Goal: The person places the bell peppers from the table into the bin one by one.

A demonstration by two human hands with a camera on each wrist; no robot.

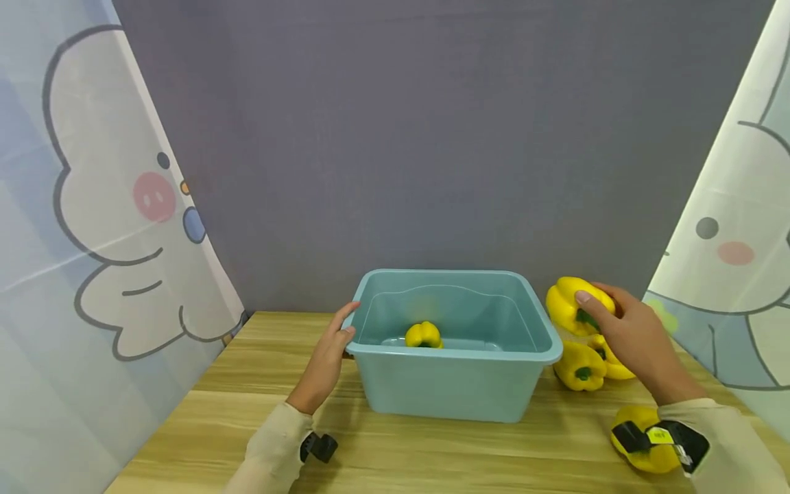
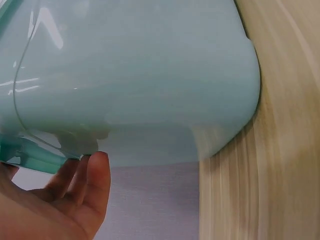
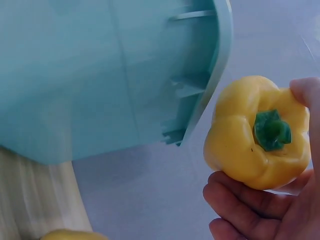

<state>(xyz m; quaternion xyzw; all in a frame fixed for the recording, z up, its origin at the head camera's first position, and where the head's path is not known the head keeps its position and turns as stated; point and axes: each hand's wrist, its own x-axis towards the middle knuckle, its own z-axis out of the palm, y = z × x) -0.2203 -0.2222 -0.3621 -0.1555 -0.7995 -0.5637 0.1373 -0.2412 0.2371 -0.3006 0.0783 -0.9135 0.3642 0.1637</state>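
Note:
A light blue plastic bin (image 1: 450,384) stands on the wooden table with a yellow bell pepper (image 1: 423,334) inside. At its left rim my left hand (image 1: 326,357) grips the edge; in the left wrist view the fingers (image 2: 95,185) reach under the rim. My right hand (image 1: 636,333) holds another yellow bell pepper (image 1: 564,305) in the air, just right of the bin. The right wrist view shows this pepper (image 3: 235,132) between thumb and fingers, its green stem facing the camera.
Below the right hand two yellow bell peppers lie together, the nearer one (image 1: 579,367) in front of the other (image 1: 617,367). A further pepper (image 1: 636,415) sits partly behind the right wrist camera. A grey backdrop (image 1: 432,137) and printed curtains (image 1: 111,206) surround the wooden table (image 1: 247,398).

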